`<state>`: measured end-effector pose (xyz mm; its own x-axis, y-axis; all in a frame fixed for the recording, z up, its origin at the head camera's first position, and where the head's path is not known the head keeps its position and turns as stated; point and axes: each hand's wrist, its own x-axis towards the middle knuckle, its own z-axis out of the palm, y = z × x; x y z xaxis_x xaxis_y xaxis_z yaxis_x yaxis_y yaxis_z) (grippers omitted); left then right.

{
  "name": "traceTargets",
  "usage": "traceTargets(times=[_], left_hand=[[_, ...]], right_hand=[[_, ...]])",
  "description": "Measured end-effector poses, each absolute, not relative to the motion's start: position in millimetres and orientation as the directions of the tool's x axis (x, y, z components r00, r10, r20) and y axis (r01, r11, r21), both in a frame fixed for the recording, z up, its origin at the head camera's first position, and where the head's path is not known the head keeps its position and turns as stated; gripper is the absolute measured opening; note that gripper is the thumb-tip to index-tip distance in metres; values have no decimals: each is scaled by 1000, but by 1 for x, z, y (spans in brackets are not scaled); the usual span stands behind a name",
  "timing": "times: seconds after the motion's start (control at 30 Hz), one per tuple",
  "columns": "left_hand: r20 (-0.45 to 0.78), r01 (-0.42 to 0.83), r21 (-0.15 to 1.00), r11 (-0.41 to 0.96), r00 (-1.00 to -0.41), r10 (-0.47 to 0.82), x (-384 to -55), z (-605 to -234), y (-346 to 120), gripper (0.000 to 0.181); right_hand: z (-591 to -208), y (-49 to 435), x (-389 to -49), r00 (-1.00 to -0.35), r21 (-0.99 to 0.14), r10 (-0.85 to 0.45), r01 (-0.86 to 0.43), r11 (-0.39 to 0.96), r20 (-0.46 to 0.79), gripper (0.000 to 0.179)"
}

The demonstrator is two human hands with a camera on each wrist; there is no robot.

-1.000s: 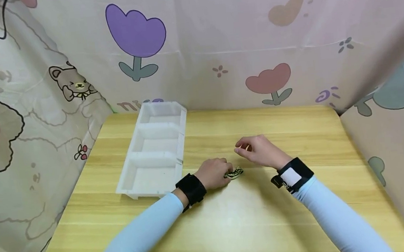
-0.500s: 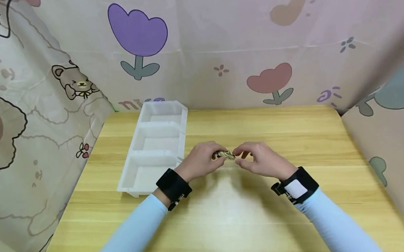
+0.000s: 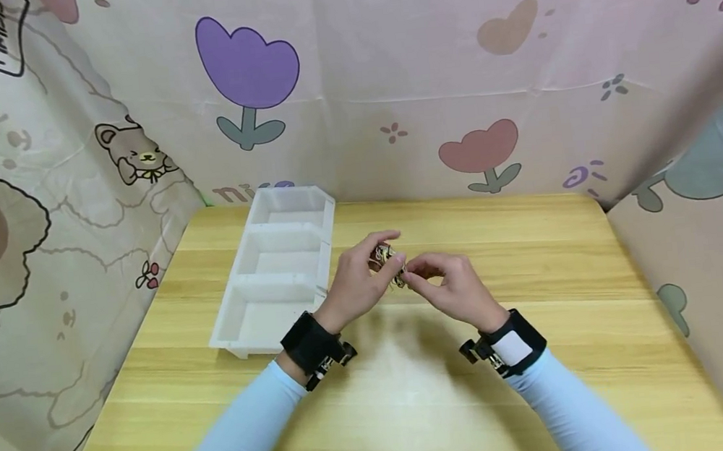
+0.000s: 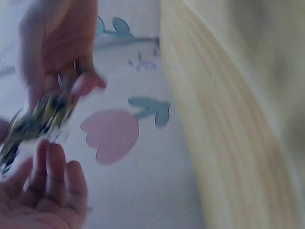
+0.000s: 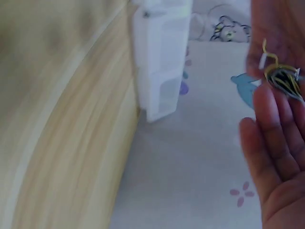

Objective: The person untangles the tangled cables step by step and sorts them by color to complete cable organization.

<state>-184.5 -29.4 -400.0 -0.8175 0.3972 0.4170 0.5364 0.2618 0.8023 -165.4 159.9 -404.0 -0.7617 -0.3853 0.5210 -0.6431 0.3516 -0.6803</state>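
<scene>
A small bundle of thin yellow, black and grey wires [image 3: 382,252] is held up above the table. My left hand [image 3: 355,284] grips it between thumb and fingers. My right hand [image 3: 455,285] brings thumb and forefinger together at the bundle's near right end and pinches it there. In the left wrist view the wires [image 4: 40,119] are blurred and stretch between both hands. The right wrist view shows loops of wire [image 5: 283,80], with a yellow end sticking out near a small white piece. Fingers hide part of the bundle.
A white tray [image 3: 323,276] with three compartments in a row stands on the wooden table [image 3: 418,409], left of both hands. Behind the table hangs a printed cloth [image 3: 351,52], with more cloth along both sides. Black straps with small devices sit on both wrists.
My left hand has lifted the bundle off the table, moved away from the body and turned it upward. My right hand has moved slightly left and now meets the bundle.
</scene>
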Motion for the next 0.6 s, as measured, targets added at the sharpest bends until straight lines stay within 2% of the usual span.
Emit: traceTargets(times=[0.07,0.17,0.37,0.6], left_hand=[[376,473,853,221,-850,368,-182,-401,-26,42],[363,444,877,185,-863,352,-180,-402,-22,39],[385,458,874,163,-856,346,-180,-398,-20,46],[386,474,841,261,-864,325,-181,-396,-22,45]], right_hand=[[-396,151,-160,-767,-718,-348,-634,288,539,6],[-382,138,-153,-776,-753,-310,-620,221,549,9],[-367,125,-149,-803,-769,-268,-591,244,532,8],[-365,122,-151,-795,-764,-306,-597,245,523,7]])
